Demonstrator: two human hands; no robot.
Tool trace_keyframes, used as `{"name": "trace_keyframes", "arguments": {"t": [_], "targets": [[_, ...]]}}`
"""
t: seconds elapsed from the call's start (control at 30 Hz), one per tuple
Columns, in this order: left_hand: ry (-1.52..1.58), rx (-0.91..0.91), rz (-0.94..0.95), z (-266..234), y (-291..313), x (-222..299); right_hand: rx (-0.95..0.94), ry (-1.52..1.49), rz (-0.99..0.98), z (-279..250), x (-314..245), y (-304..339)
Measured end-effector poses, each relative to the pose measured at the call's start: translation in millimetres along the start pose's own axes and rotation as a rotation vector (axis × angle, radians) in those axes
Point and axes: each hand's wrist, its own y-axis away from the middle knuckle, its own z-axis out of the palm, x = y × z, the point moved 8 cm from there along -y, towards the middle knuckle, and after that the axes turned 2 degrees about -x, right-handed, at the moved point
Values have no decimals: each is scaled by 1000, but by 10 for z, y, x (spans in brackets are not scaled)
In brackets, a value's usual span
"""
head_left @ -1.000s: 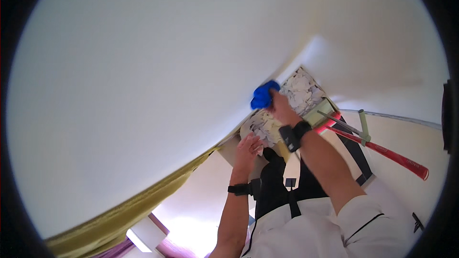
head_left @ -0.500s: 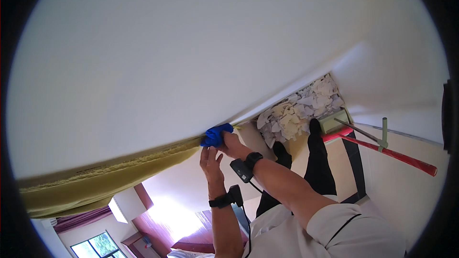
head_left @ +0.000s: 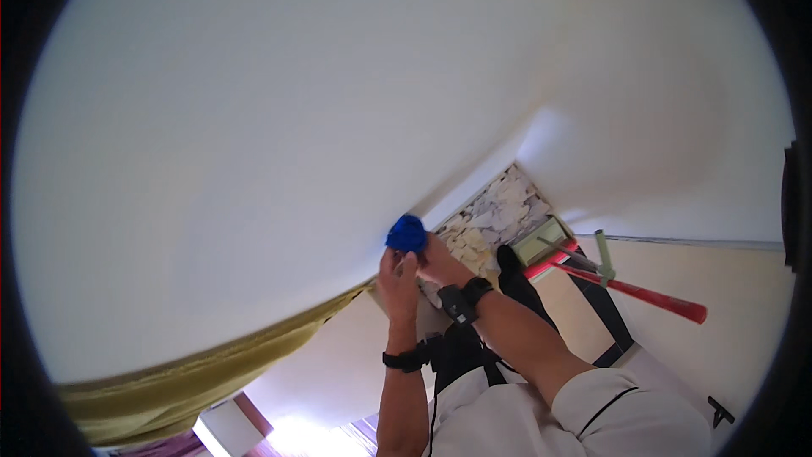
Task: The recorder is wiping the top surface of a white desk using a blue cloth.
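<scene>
A crumpled blue cloth point(head_left: 407, 234) is bunched up close to the white wall. My right hand point(head_left: 440, 261) grips it from the right, fingers partly hidden behind the bundle. From below, my left hand point(head_left: 397, 281) has its thumb and fingers closed at the cloth's lower left edge. Each wrist wears a black strap with a small box on it. Left of my hands, an olive-yellow curtain point(head_left: 228, 377) hangs along the wall, its upper end just below my left hand.
Scraps of white and cream torn paper point(head_left: 495, 216) lie heaped on the floor along the wall. Beside them are a pale green dustpan point(head_left: 541, 241) and a broom with a red handle point(head_left: 655, 299). My dark-clad leg point(head_left: 523, 283) stands next to the heap. A white box-like piece point(head_left: 227, 429) shows at lower left.
Both hands and the blue cloth have shifted right and slightly up, away from the curtain's end. The view has turned, so the window at lower left is out of sight.
</scene>
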Motion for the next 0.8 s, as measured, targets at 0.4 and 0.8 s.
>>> {"name": "trace_keyframes", "arguments": {"t": [0.4, 0.8], "targets": [[41, -574, 113, 2320, -26, 1329, 480, -347, -146, -2236, -3628, -480], [162, -335, -82, 1134, -177, 690, 339, -394, 72, -1184, -2227, -554]]}}
